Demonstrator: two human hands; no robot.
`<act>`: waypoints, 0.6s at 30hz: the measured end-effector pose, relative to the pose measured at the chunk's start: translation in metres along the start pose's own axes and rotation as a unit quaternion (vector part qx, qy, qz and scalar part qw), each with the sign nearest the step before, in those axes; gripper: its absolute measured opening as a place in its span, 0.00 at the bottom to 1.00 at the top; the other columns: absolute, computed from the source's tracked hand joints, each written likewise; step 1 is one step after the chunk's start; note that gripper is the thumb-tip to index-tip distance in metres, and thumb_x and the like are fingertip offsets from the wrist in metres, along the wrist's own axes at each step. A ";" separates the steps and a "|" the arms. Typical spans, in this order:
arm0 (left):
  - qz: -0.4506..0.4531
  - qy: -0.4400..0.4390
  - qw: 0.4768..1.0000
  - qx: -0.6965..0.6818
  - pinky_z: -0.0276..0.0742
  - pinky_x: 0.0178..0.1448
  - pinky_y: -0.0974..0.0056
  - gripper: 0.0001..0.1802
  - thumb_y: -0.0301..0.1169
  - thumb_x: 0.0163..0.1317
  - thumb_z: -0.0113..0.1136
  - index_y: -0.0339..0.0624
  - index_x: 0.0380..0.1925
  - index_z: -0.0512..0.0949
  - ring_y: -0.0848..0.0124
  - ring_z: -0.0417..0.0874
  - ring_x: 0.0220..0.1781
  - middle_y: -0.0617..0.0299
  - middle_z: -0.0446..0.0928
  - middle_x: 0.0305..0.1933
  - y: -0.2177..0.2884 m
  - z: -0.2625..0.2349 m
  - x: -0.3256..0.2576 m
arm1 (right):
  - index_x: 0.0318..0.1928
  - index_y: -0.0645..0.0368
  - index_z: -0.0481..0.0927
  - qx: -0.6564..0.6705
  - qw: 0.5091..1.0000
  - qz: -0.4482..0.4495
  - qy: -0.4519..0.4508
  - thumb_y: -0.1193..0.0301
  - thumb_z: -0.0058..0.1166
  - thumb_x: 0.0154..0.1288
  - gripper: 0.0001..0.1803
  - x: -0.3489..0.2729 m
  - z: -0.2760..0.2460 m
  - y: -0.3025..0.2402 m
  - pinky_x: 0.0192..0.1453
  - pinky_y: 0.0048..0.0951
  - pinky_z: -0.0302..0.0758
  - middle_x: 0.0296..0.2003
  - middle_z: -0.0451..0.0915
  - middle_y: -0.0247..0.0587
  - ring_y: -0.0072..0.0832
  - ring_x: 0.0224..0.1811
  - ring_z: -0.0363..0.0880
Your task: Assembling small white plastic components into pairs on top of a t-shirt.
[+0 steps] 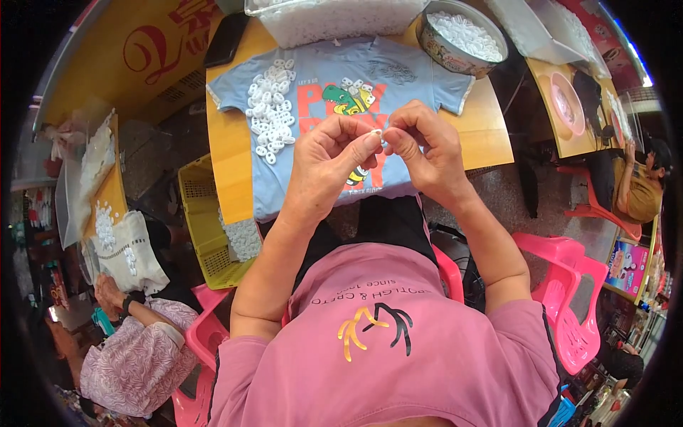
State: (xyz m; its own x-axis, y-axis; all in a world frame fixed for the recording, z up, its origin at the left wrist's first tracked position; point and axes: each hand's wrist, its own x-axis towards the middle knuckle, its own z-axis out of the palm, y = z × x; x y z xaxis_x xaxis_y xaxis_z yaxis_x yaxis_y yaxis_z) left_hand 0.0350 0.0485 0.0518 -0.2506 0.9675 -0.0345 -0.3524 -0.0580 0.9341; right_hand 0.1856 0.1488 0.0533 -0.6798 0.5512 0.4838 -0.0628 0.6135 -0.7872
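Above a light-blue T-shirt (313, 67) spread on the table, my left hand (320, 158) and my right hand (432, 153) meet fingertip to fingertip. Both are closed in a pinch on a small white plastic piece (378, 133), mostly covered by the fingers. On the shirt's left side lies a loose pile of white oval plastic pieces with holes (270, 107). Beyond the hands to the right stands a round patterned tin (475, 69) filled with small white parts. A clear plastic bin (338, 30) of white pieces sits at the far edge.
A dark phone-like slab (226, 39) lies at the table's far left corner. Yellow crates (203, 220) stand left of the table. Pink plastic chairs (569, 285) flank me. Co-workers sit at tables on the left (142, 356) and right (637, 188); a pink basin (567, 103) rests on the right one.
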 end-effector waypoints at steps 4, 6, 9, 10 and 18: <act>0.031 0.036 0.998 0.034 0.78 0.39 0.73 0.08 0.29 0.65 0.62 0.35 0.37 0.78 0.78 0.81 0.33 0.61 0.81 0.32 -0.004 0.005 -0.003 | 0.37 0.64 0.74 0.135 0.982 0.127 0.031 0.71 0.54 0.70 0.08 -0.008 0.012 -0.001 0.36 0.20 0.72 0.31 0.74 0.34 0.18 0.31 0.74; 0.040 0.046 0.997 0.039 0.78 0.39 0.73 0.08 0.29 0.65 0.62 0.34 0.37 0.78 0.78 0.81 0.33 0.61 0.82 0.32 -0.011 0.004 -0.003 | 0.38 0.64 0.74 0.174 0.972 0.156 0.034 0.70 0.54 0.71 0.09 -0.010 0.016 0.001 0.37 0.20 0.72 0.31 0.75 0.33 0.17 0.31 0.74; 0.025 0.061 0.996 0.056 0.78 0.39 0.73 0.08 0.28 0.65 0.62 0.34 0.37 0.77 0.78 0.81 0.33 0.61 0.82 0.32 -0.022 -0.001 0.003 | 0.39 0.65 0.74 0.181 0.960 0.209 0.041 0.69 0.54 0.71 0.09 -0.011 0.022 0.014 0.38 0.20 0.73 0.32 0.76 0.33 0.17 0.32 0.74; 0.022 0.060 0.996 0.054 0.78 0.39 0.73 0.08 0.28 0.65 0.62 0.34 0.37 0.77 0.78 0.81 0.33 0.61 0.82 0.32 -0.025 -0.005 0.004 | 0.40 0.65 0.75 0.178 0.960 0.216 0.033 0.70 0.54 0.71 0.09 -0.011 0.023 0.018 0.38 0.20 0.73 0.32 0.77 0.33 0.17 0.32 0.75; -0.029 0.043 0.999 -0.016 0.77 0.38 0.71 0.08 0.29 0.64 0.62 0.34 0.38 0.77 0.77 0.81 0.32 0.60 0.82 0.33 -0.022 -0.026 -0.011 | 0.39 0.66 0.76 0.054 0.994 0.080 -0.051 0.73 0.55 0.69 0.07 -0.008 0.019 0.018 0.37 0.23 0.75 0.33 0.76 0.36 0.20 0.33 0.76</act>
State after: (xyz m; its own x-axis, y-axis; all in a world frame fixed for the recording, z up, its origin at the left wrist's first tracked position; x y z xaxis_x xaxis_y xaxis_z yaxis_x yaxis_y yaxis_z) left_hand 0.0224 0.0330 0.0222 -0.3043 0.9450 -0.1196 -0.3968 -0.0116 0.9178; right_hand 0.1758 0.1447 0.0281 -0.7570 0.5743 0.3117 -0.0213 0.4551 -0.8902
